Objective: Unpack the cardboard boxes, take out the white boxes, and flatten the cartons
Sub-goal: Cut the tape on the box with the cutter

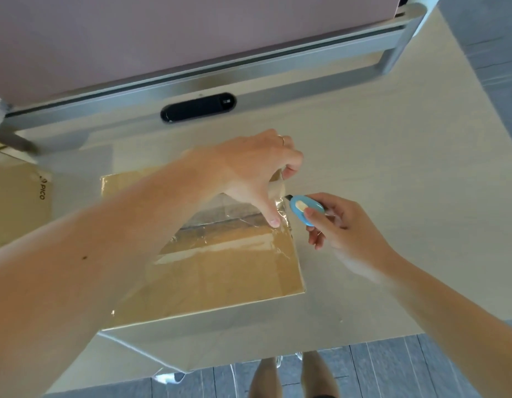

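Observation:
A brown cardboard box [220,271] sealed with clear shiny tape stands on the pale table, its top facing me. My left hand [254,170] rests on the box's far right corner, thumb pressing the taped seam and fingers pinching the tape at the edge. My right hand [343,222] holds a small blue box cutter [305,209] just right of that corner, with its short blade tip touching the tape at the box's right edge. No white boxes are visible.
A second brown carton [16,202] printed "PICO" sits at the left edge. A black oval device [198,107] lies on a grey metal rail at the back, under a pinkish panel. The table's [392,156] front edge is near my feet, above grey floor.

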A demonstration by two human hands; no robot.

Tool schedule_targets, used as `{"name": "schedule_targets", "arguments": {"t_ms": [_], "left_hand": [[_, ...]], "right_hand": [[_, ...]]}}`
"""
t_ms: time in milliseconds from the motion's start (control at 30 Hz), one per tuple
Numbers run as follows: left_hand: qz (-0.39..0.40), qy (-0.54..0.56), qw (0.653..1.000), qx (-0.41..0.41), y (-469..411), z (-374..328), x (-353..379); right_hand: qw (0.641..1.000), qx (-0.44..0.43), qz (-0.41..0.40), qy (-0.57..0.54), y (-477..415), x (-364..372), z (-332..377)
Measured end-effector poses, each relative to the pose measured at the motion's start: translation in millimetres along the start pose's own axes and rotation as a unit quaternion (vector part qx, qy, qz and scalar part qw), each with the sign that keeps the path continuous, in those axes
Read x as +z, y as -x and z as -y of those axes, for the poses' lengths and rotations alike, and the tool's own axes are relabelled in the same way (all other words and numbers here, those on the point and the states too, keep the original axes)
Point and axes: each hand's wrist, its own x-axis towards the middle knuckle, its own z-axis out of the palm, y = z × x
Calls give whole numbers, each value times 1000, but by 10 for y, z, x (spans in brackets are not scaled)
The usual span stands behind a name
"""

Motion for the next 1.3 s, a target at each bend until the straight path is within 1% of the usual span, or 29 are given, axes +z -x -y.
{"name": "schedule_targets", "arguments": {"t_ms": [300, 433, 700, 1033, 1300], "left_hand": [[14, 3, 1000, -10, -61, -30, -19], [14, 19, 1000, -8, -58, -15, -9], [38, 11, 999, 3, -86, -1, -39], [36, 6, 999, 9, -111, -19, -46], [34, 7, 999, 8, -95, -22, -32]], "right_hand": [[1000, -12, 19, 19, -30, -33, 8], [1000, -15, 16, 14, -40, -29, -5], [1000, -26, 7, -10, 1, -18, -62], [999, -31, 7, -39, -67, 17, -55], [999, -36, 18, -8, -26, 8, -46]]}}
